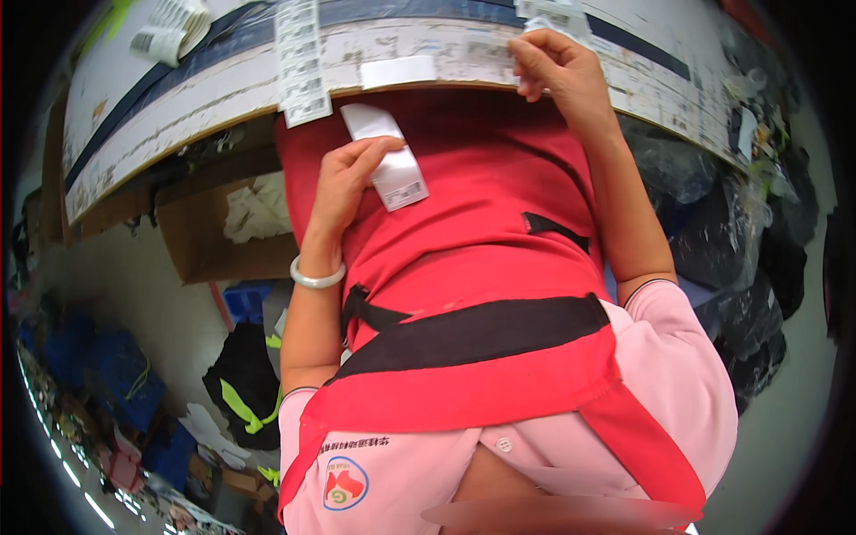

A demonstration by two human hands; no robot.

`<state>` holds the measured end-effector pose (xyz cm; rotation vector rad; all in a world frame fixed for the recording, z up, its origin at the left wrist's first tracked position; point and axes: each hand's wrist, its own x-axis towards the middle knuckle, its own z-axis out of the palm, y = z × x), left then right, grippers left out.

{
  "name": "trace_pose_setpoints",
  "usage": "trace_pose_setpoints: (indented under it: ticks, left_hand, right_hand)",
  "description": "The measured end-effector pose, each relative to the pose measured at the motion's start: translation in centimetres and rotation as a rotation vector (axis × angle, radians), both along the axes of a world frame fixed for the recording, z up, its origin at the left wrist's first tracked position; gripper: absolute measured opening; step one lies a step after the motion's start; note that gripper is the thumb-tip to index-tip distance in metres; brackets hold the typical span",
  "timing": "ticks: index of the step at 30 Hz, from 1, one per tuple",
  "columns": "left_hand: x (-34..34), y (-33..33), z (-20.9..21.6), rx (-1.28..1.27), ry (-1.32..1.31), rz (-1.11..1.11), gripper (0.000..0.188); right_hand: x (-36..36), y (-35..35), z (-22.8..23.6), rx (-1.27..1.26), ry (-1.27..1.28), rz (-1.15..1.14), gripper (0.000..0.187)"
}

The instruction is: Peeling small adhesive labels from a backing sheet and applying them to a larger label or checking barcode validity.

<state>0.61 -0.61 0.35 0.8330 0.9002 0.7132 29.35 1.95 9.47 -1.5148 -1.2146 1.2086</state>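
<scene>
In front of the red apron [464, 205], my left hand [343, 183] pinches a white paper label strip [399, 175] between thumb and fingers. The strip hangs at a slant, with small dark print at its lower end. Over the table's near edge, my right hand [571, 80] is closed, thumb against fingertips. Beside those fingertips is a faint pale patch; whether it is a held label or part of the worn surface, I cannot tell. A blank white label piece [398, 71] lies along the edge between my hands.
A long strip of printed labels [301, 62] hangs over the edge of the scuffed white table [205, 111]. Curled labels [169, 34] lie far left, more labels [553, 16] far right. Below left stands a cardboard box [192, 236]; plastic-wrapped dark bundles [713, 232] are at right.
</scene>
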Motion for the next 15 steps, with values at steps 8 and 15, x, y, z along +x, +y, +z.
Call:
trace_pose_setpoints:
  ticks: [8, 15]
  left_hand:
    - [-0.1, 0.1, 1.1, 0.011, -0.024, -0.151, 0.025]
    - [-0.1, -0.2, 1.2, -0.037, 0.024, -0.052, 0.021]
  right_hand:
    - [10.9, -1.3, -3.6, -0.097, -0.711, -0.201, 0.034]
    - [6.6, -1.8, -1.5, 0.118, -0.964, -0.159, 0.034]
